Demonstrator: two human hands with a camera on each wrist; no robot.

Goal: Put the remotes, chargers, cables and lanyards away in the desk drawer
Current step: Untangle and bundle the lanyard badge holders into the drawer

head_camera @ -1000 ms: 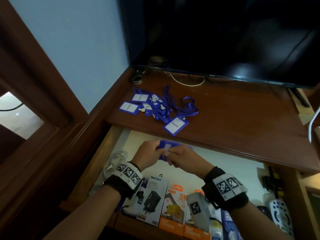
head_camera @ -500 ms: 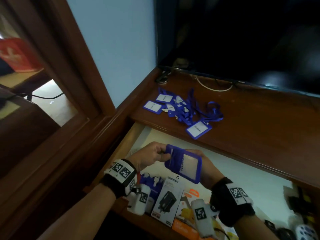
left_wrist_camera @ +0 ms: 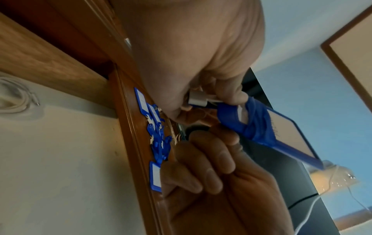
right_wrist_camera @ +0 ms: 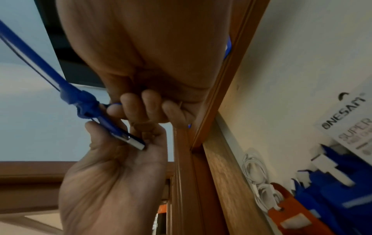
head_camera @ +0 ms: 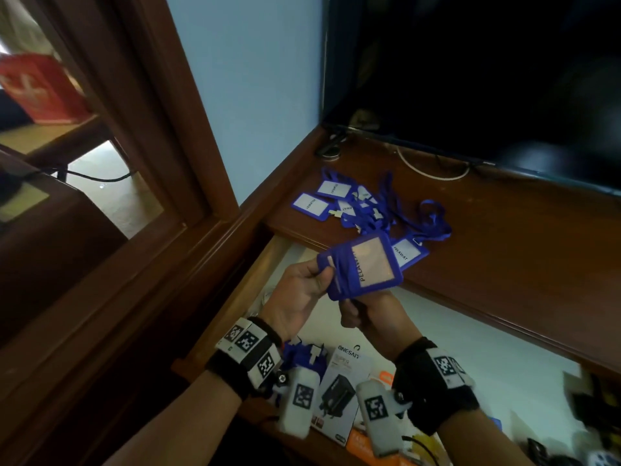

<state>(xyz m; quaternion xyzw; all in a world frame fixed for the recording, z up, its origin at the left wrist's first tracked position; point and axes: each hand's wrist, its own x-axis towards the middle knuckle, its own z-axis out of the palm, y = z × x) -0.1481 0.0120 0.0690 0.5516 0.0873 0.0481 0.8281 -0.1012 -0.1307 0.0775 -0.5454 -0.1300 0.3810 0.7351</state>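
A blue lanyard badge (head_camera: pixel 366 267) with its strap wound round it hangs above the open drawer (head_camera: pixel 470 348). My left hand (head_camera: pixel 322 274) pinches its clip end, seen close in the left wrist view (left_wrist_camera: pixel 201 101). My right hand (head_camera: pixel 356 307) is curled under the badge's lower edge, its index finger on the strap (right_wrist_camera: pixel 84 100). A pile of blue lanyards (head_camera: pixel 363 206) lies on the desk top just behind. Inside the drawer lie a charger box (head_camera: pixel 339 388), more blue lanyards (head_camera: pixel 302 358) and a coiled white cable (left_wrist_camera: pixel 18 98).
A dark TV (head_camera: pixel 487 79) stands at the back of the desk top, a white cable (head_camera: pixel 433 173) looping beneath it. Orange boxes (head_camera: pixel 366 445) sit at the drawer's front. A wooden frame (head_camera: pixel 188 163) runs close on the left.
Both hands have risen from the back of the drawer with the badge. It now faces up, tilted, in front of the desk edge. The view has swung left.
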